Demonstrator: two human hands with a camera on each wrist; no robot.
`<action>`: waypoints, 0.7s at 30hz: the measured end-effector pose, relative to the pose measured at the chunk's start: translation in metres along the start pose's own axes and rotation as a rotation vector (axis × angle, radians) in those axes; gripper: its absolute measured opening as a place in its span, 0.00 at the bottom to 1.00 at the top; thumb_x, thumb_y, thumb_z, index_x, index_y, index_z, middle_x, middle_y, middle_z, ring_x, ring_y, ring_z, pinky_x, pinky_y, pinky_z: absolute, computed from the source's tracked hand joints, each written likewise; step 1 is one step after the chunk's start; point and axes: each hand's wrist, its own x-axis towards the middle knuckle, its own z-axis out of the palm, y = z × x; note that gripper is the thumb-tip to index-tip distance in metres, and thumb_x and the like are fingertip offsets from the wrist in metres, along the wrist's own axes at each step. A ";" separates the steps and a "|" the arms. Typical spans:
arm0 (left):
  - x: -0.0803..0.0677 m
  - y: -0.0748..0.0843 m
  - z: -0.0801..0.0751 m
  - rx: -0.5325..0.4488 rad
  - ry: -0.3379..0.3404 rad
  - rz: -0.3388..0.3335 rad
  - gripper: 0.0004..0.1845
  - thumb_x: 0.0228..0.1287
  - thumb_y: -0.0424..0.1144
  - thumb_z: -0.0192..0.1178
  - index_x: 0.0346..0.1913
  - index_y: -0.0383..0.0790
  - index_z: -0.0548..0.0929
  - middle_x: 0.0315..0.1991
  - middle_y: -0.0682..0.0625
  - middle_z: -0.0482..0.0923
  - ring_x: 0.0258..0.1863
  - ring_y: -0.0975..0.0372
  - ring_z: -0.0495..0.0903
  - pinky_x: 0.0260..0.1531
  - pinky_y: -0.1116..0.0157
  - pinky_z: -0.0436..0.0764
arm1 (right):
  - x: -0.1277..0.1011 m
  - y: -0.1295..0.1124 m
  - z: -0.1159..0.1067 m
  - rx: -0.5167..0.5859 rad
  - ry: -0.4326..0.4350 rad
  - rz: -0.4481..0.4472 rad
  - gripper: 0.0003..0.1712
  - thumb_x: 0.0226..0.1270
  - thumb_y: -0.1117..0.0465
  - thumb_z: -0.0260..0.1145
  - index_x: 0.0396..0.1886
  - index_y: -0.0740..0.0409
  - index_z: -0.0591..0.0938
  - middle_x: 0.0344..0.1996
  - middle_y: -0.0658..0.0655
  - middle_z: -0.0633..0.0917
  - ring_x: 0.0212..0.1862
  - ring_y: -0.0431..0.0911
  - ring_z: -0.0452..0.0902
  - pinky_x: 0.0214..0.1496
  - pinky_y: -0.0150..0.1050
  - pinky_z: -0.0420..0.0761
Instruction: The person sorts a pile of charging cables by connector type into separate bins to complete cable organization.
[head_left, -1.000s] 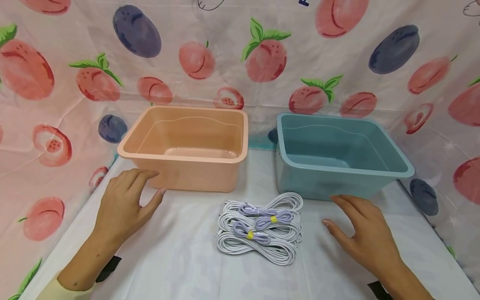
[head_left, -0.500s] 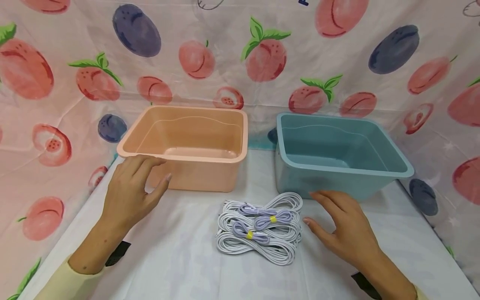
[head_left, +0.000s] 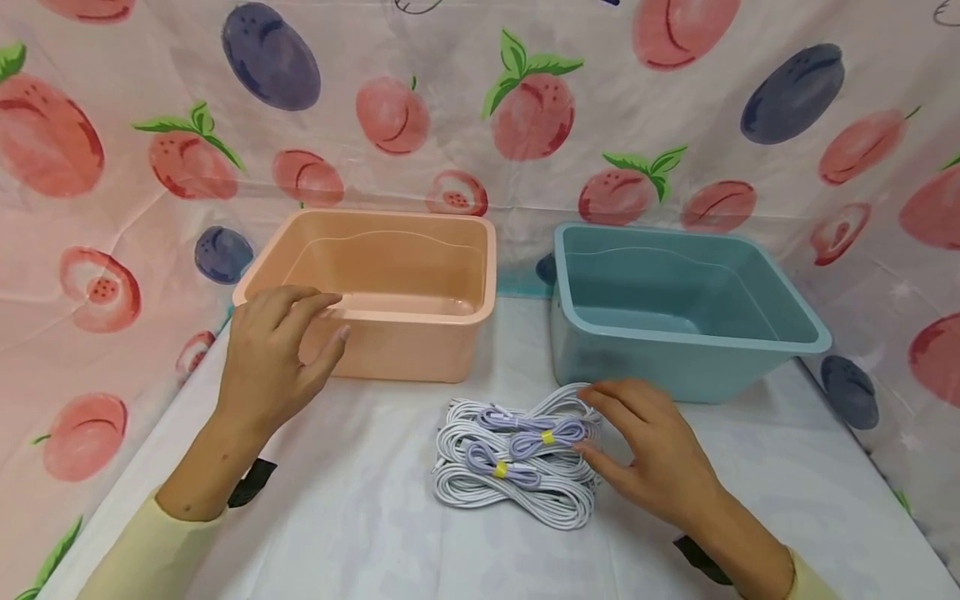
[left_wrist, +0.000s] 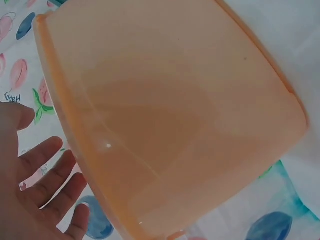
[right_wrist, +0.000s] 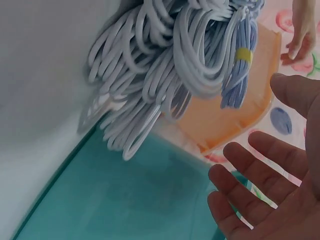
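two hands either side of a bundle of white cables

a pile of coiled white cables (head_left: 517, 463), each coil tied with a lilac end and a small yellow band, lay on the white cloth-covered table (head_left: 360, 517). every place below is given from that pile.

the right hand (head_left: 651, 454) was at the pile's right edge, palm down. its fingers were relaxed and spread, grasping nothing. the thumb tip and fingertips (head_left: 592, 393) reached the outermost loops on that side; whether they actually pressed the cable could not be told. the right wrist view showed the same hand (right_wrist: 280, 190) with fingers straight and apart, and the cables (right_wrist: 185, 65) just beyond them.

the left hand (head_left: 279, 350) was well to the left of the pile and behind it, fingers loosely curved and released, holding nothing. it hovered at the near left corner of a rectangular peach-coloured plastic tub (head_left: 450, 317), which stood behind the pile and to the left. the fingertips lay over the tub's front rim; contact could not be told. in the left wrist view the hand (left_wrist: 35, 195) was open beside the tub's wall (left_wrist: 175, 115).

a rectangular teal plastic tub (head_left: 675, 367) stood behind the pile and to the right, apart from the peach one, its front wall just behind the right hand.

a pink fruit-printed cloth (head_left: 480, 108) hung behind both tubs.
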 end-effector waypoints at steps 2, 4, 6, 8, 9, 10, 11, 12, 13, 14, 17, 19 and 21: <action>0.001 -0.001 0.002 0.007 -0.017 -0.005 0.21 0.66 0.48 0.68 0.56 0.37 0.88 0.51 0.40 0.84 0.54 0.42 0.80 0.50 0.40 0.70 | 0.002 -0.003 0.002 0.002 -0.017 -0.005 0.36 0.58 0.50 0.82 0.66 0.53 0.84 0.60 0.51 0.83 0.63 0.50 0.77 0.65 0.51 0.76; 0.001 -0.003 0.003 0.022 -0.031 -0.004 0.22 0.66 0.48 0.68 0.55 0.37 0.88 0.50 0.40 0.84 0.54 0.42 0.80 0.50 0.40 0.70 | 0.004 -0.006 0.006 0.009 -0.027 -0.008 0.37 0.56 0.51 0.84 0.65 0.53 0.84 0.60 0.51 0.83 0.64 0.50 0.77 0.66 0.51 0.76; 0.002 -0.005 0.005 0.029 -0.036 0.001 0.21 0.66 0.48 0.68 0.55 0.37 0.88 0.50 0.40 0.84 0.53 0.42 0.80 0.49 0.40 0.71 | 0.006 -0.009 0.008 0.020 -0.033 -0.010 0.36 0.57 0.51 0.84 0.65 0.53 0.84 0.60 0.51 0.83 0.64 0.50 0.77 0.66 0.51 0.77; 0.003 -0.007 0.006 0.033 -0.042 0.004 0.21 0.66 0.48 0.69 0.54 0.37 0.88 0.49 0.41 0.84 0.52 0.43 0.81 0.49 0.41 0.71 | 0.007 -0.011 0.011 0.026 -0.039 -0.010 0.35 0.57 0.50 0.85 0.64 0.53 0.84 0.60 0.51 0.83 0.63 0.50 0.77 0.65 0.52 0.78; 0.003 -0.008 0.007 0.033 -0.045 0.004 0.20 0.66 0.48 0.69 0.54 0.38 0.88 0.48 0.41 0.84 0.52 0.43 0.81 0.49 0.41 0.71 | 0.008 -0.012 0.013 0.027 -0.046 -0.005 0.35 0.57 0.49 0.85 0.63 0.52 0.85 0.60 0.50 0.83 0.63 0.50 0.78 0.65 0.53 0.78; 0.003 -0.009 0.007 0.031 -0.049 0.004 0.20 0.65 0.47 0.70 0.53 0.38 0.88 0.47 0.41 0.84 0.51 0.43 0.81 0.49 0.41 0.71 | 0.008 -0.013 0.014 0.028 -0.051 -0.002 0.34 0.57 0.49 0.85 0.62 0.51 0.85 0.60 0.50 0.83 0.63 0.50 0.78 0.65 0.53 0.79; 0.003 -0.010 0.007 0.031 -0.055 0.002 0.19 0.65 0.47 0.70 0.53 0.38 0.88 0.47 0.42 0.84 0.50 0.43 0.81 0.49 0.41 0.71 | 0.009 -0.014 0.016 0.027 -0.057 0.000 0.33 0.57 0.49 0.85 0.62 0.50 0.85 0.59 0.50 0.83 0.63 0.50 0.78 0.64 0.54 0.80; 0.002 -0.011 0.008 0.033 -0.063 -0.001 0.19 0.66 0.47 0.70 0.52 0.38 0.89 0.46 0.42 0.84 0.49 0.43 0.81 0.48 0.42 0.71 | 0.009 -0.015 0.017 0.029 -0.059 -0.001 0.32 0.57 0.49 0.85 0.61 0.50 0.86 0.59 0.50 0.83 0.63 0.50 0.79 0.63 0.55 0.80; 0.002 -0.012 0.008 0.036 -0.068 -0.003 0.18 0.66 0.47 0.71 0.52 0.39 0.89 0.45 0.42 0.84 0.49 0.44 0.81 0.48 0.42 0.71 | 0.009 -0.015 0.018 0.031 -0.060 -0.003 0.31 0.58 0.49 0.85 0.60 0.49 0.86 0.58 0.50 0.83 0.62 0.51 0.79 0.63 0.55 0.81; 0.002 -0.012 0.008 0.039 -0.071 -0.003 0.17 0.65 0.47 0.71 0.51 0.39 0.89 0.45 0.43 0.83 0.48 0.44 0.81 0.47 0.42 0.71 | 0.010 -0.016 0.019 0.033 -0.061 -0.003 0.29 0.58 0.50 0.84 0.58 0.48 0.87 0.57 0.49 0.83 0.62 0.50 0.79 0.62 0.55 0.82; 0.002 -0.015 0.009 0.047 -0.078 0.002 0.16 0.65 0.46 0.71 0.49 0.39 0.90 0.42 0.43 0.83 0.45 0.44 0.81 0.45 0.43 0.71 | 0.010 -0.016 0.022 0.039 -0.050 -0.017 0.24 0.59 0.53 0.84 0.54 0.47 0.89 0.55 0.49 0.83 0.59 0.49 0.81 0.60 0.53 0.83; 0.002 -0.016 0.009 0.049 -0.080 0.007 0.15 0.65 0.45 0.72 0.48 0.38 0.90 0.40 0.44 0.83 0.43 0.45 0.81 0.44 0.43 0.71 | 0.010 -0.016 0.024 0.043 -0.039 -0.028 0.21 0.58 0.55 0.85 0.51 0.47 0.90 0.53 0.49 0.84 0.58 0.48 0.81 0.59 0.52 0.84; 0.002 -0.017 0.010 0.048 -0.085 0.007 0.15 0.65 0.45 0.73 0.48 0.38 0.90 0.39 0.45 0.82 0.42 0.45 0.81 0.45 0.44 0.70 | 0.010 -0.015 0.026 0.048 -0.027 -0.042 0.19 0.57 0.57 0.85 0.49 0.47 0.90 0.52 0.48 0.84 0.56 0.47 0.81 0.58 0.50 0.84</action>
